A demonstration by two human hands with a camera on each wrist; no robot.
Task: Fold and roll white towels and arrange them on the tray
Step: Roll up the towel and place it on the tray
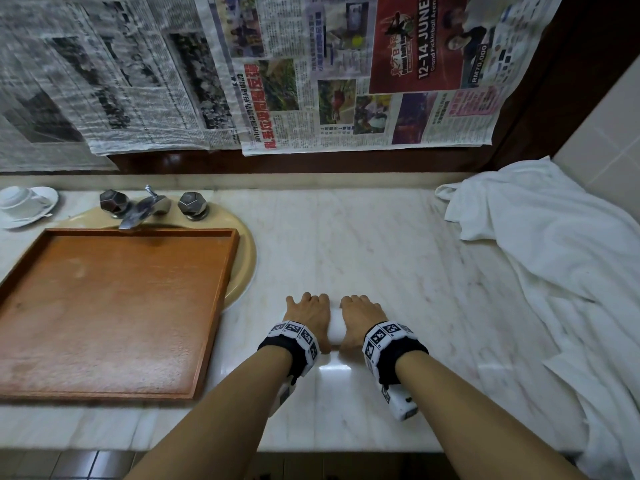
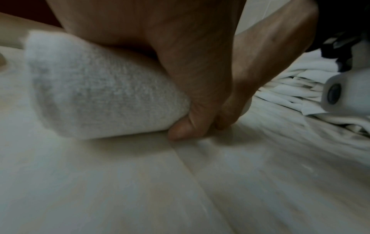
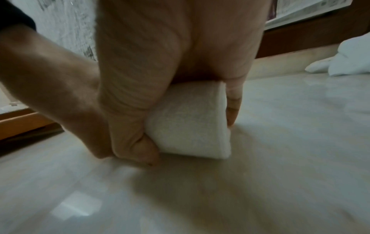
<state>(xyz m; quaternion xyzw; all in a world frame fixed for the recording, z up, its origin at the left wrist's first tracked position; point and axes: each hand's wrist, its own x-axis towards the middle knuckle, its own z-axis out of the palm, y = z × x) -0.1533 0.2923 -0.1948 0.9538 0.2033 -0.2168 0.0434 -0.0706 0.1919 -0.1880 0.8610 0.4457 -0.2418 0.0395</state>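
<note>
Side by side, left hand [image 1: 309, 318] and right hand [image 1: 360, 320] curl over the rolled towel [image 1: 336, 328] beneath their palms

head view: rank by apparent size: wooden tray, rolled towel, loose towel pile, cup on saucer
1-2. wooden tray and loose towel pile: look alike in extent; the pile runs out of frame, so no ranking.
3. cup on saucer.
4. rolled towel: mostly hidden under left hand and right hand, so unsure.
</note>
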